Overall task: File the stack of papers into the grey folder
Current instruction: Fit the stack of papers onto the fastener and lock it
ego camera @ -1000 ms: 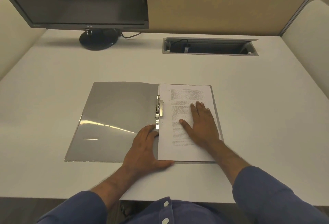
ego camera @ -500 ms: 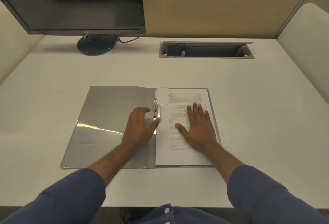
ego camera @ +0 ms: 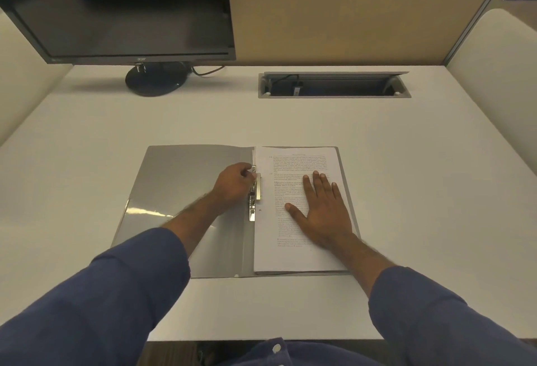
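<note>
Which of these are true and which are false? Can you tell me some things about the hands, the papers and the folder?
1. The grey folder lies open on the desk. True.
2. The right hand is lifting the papers up. False: it lies flat on them, fingers straight.
3. The left hand has its fingers at the metal clip in the middle of the folder. True.
4. The papers lie on the folder's left half. False: they lie on the right half.
5. The monitor is showing a picture. False: its screen is dark.
</note>
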A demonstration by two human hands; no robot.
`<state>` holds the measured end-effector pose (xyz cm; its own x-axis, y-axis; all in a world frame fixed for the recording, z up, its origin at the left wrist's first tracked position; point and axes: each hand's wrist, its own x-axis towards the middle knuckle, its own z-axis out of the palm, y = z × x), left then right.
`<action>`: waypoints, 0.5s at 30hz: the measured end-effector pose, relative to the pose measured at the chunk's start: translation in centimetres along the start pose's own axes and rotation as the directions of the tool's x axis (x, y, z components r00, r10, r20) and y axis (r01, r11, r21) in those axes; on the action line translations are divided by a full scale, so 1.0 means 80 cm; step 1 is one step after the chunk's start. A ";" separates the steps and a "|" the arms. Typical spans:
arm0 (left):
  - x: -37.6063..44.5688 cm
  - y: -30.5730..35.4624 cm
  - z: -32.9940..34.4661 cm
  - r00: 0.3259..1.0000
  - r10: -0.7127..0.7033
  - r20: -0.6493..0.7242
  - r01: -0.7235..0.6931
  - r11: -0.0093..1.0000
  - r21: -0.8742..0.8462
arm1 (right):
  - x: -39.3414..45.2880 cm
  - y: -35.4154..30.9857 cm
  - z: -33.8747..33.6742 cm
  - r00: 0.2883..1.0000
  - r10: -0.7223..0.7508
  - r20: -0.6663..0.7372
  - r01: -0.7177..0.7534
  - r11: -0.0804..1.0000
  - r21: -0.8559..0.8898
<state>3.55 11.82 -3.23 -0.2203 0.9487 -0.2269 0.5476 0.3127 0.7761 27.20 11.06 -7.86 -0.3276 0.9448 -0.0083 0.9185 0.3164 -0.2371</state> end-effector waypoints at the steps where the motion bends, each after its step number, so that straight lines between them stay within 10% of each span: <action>1: -0.002 0.001 -0.001 1.000 0.001 -0.023 -0.002 1.000 -0.026 | 0.000 0.000 0.000 1.000 -0.001 -0.001 0.001 1.000 0.000; 15: -0.071 -0.018 -0.009 0.982 0.163 -0.095 -0.161 0.986 0.032 | 0.000 0.000 0.000 1.000 0.000 0.006 0.000 1.000 -0.007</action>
<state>3.42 5.93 -2.61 -0.2039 0.9782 -0.0403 0.6015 0.1576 0.7831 27.21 11.06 -7.90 -0.3285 0.9444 -0.0140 0.9201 0.3166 -0.2307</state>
